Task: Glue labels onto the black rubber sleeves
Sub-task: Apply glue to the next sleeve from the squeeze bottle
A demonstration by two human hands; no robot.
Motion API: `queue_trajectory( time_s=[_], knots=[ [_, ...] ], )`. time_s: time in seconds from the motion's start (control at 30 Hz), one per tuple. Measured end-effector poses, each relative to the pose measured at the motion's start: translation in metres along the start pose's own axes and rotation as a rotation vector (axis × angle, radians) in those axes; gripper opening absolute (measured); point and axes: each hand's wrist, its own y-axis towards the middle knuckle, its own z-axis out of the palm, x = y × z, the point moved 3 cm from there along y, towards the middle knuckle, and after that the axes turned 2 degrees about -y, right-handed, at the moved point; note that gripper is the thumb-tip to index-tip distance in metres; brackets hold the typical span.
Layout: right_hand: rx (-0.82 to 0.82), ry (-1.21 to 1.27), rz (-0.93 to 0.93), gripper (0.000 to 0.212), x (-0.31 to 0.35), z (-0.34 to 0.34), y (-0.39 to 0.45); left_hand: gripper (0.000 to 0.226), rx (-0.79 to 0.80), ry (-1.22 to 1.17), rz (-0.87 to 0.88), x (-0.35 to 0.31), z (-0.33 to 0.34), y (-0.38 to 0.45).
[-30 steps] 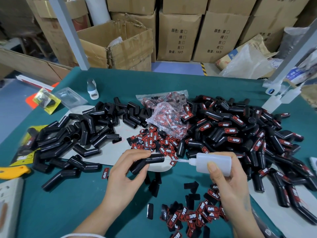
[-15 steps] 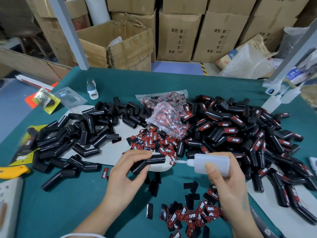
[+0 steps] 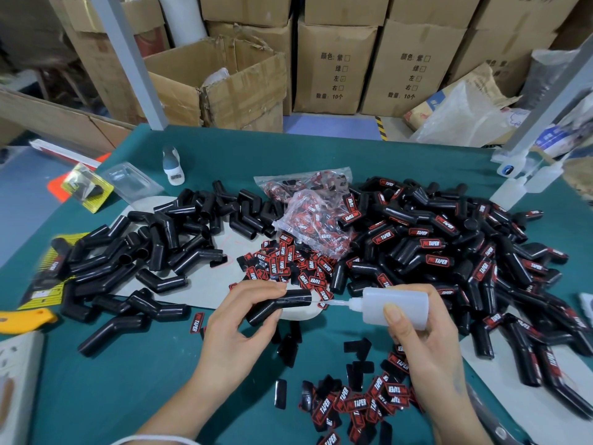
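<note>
Two hands meet mid-table: the left hand (image 3: 237,329) grips one bent black rubber sleeve (image 3: 278,306), long axis pointing rightward at the glue bottle (image 3: 395,307) clasped by the right hand (image 3: 426,348), nozzle touching the sleeve's open end.

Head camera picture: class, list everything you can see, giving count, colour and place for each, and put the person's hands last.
Unlabelled sleeves: many, black, heap on the left.
Labelled sleeves: many, black with red labels, heap on the right.
Loose labels: many, red and black, table centre.
More labels: many, near edge.
Label bags: clear, behind the centre labels.
Small bottle: one, white, far left of table.
Table: one, green.
Cardboard boxes: several, brown, behind the table.
Left hand: holds one black sleeve.
Right hand: holds a white glue bottle, nozzle at the sleeve's end.
</note>
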Motion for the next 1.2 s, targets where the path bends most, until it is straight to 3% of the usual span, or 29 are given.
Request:
queue_trajectory(
  time_s=[1.2],
  knots=[
    [0.010,0.015,-0.002,0.027,0.0025,0.0001,0.0001,0.028,0.008,0.003,-0.001,-0.0004,0.0007,-0.0001]
  ],
)
